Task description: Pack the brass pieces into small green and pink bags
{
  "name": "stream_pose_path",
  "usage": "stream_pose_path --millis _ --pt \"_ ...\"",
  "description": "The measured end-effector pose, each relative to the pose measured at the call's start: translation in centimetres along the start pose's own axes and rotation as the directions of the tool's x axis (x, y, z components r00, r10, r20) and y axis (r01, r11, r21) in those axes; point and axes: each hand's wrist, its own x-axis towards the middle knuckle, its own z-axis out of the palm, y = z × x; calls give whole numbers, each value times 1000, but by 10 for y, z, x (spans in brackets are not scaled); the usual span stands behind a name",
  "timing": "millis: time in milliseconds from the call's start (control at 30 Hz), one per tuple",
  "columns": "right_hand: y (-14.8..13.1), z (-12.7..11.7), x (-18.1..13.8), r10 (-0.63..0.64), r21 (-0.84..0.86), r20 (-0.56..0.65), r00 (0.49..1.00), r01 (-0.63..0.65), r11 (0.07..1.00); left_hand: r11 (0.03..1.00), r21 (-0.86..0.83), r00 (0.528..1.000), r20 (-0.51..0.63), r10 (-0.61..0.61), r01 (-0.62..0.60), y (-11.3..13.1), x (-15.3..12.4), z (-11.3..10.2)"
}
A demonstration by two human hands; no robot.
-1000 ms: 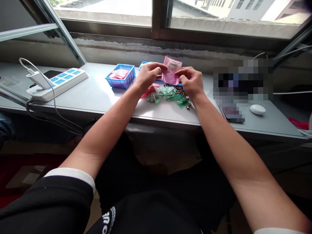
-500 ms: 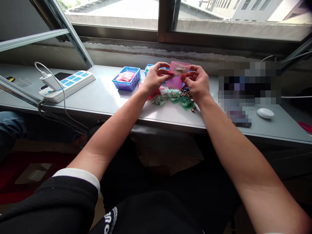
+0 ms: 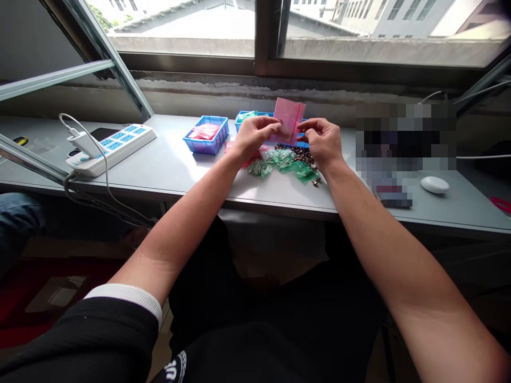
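Note:
A pink translucent zip bag (image 3: pixel 288 114) with a darker pink seal strip stands raised above the table. My left hand (image 3: pixel 257 133) pinches its left edge between thumb and fingers. My right hand (image 3: pixel 322 139) has its fingers closed at the bag's right edge, by the seal strip; the fingertips partly hide what they grip. Below the hands lie several small green bags (image 3: pixel 284 159) with parts inside. A heap of dark brassy metal pieces (image 3: pixel 302 154) lies just behind them. Pink bags (image 3: pixel 249 158) lie partly hidden under my left hand.
A blue basket (image 3: pixel 206 146) of pink bags stands left of my hands. Another blue basket (image 3: pixel 241 115) with green bags is behind them. A white power strip (image 3: pixel 115 154) with a cable lies at left. A white mouse (image 3: pixel 435 185) and a blurred-out area are at right.
The pink bag has turned, so its seal strip now runs upright on the right. The whitish item seen on it before no longer shows. My right fingers have shifted along its right edge.

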Motion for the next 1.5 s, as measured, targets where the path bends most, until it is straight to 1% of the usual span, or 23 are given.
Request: stream_pose_path --millis 100,167,233,300,400,500,600,633,667,700,733,800,867,933,1000,1033,1100,1133,1200,1267,1333,1433,1500 --pt "1 3 0 81 86 -17 997 -79 993 999 25 999 1 41 -41 -1 -1 -1" --pt "1 3 0 94 103 11 995 -95 990 998 30 999 -7 49 -48 -1 -2 0" --pt "0 2 -1 97 100 49 994 -102 990 998 36 996 -63 56 -54 -1 -1 -1" --pt "-3 0 -2 111 91 55 992 -116 989 996 58 985 -155 70 -62 0 3 -7" --pt "-6 -3 -2 137 77 40 990 -140 987 988 145 954 -284 93 -53 8 13 -30" --pt "-7 -5 -2 139 48 64 988 -142 989 953 303 929 -359 93 22 31 16 -68" --pt "-12 -5 -4 146 16 70 987 -148 989 826 526 902 -429 54 201 63 2 -106" --pt "-14 -5 -6 153 5 69 986 -154 988 757 588 887 -461 23 287 73 -6 -116" --pt "-18 -4 -7 162 -8 74 984 -162 987 677 650 898 -438 -36 345 81 -14 -124" --pt "-21 -3 -9 172 -21 76 982 -171 985 590 689 888 -444 -117 422 88 -21 -129" --pt "-25 -3 -11 181 -33 76 980 -179 983 506 723 873 -462 -154 471 92 -28 -132" --pt "-31 -1 -14 197 -53 67 978 -193 980 404 793 889 -430 -158 456 95 -36 -134" --pt "-36 -1 -15 204 -71 58 977 -200 977 376 826 905 -413 -99 419 95 -39 -135" --pt "-37 -3 -15 185 -113 44 982 -179 977 367 835 904 -425 -42 410 94 -39 -137" --pt "-35 -8 -15 109 -240 8 994 -104 965 336 839 900 -429 -76 428 96 -38 -143" --pt "-34 -10 -14 51 -343 -7 999 -50 938 323 837 897 -425 -123 441 96 -38 -148" --pt "-32 -16 -15 -57 -571 -12 998 40 820 314 832 887 -406 -219 458 94 -38 -157" --pt "-31 -18 -16 -86 -666 -3 996 62 744 317 831 888 -403 -221 456 91 -37 -161" --pt "-30 -20 -19 -82 -782 27 996 72 619 328 855 916 -377 -136 400 81 -32 -166" --pt "-30 -19 -22 -41 -833 65 997 77 548 349 889 945 -326 25 298 68 -25 -163" --pt "-31 -17 -24 14 -857 114 993 91 507 424 892 964 -230 130 155 57 -16 -147" --pt "-34 -14 -25 98 -875 165 981 100 474 555 824 978 -7 210 -113 45 -3 -104" --pt "-35 -14 -25 128 -871 198 972 115 478 603 767 968 94 231 -218 41 3 -68"
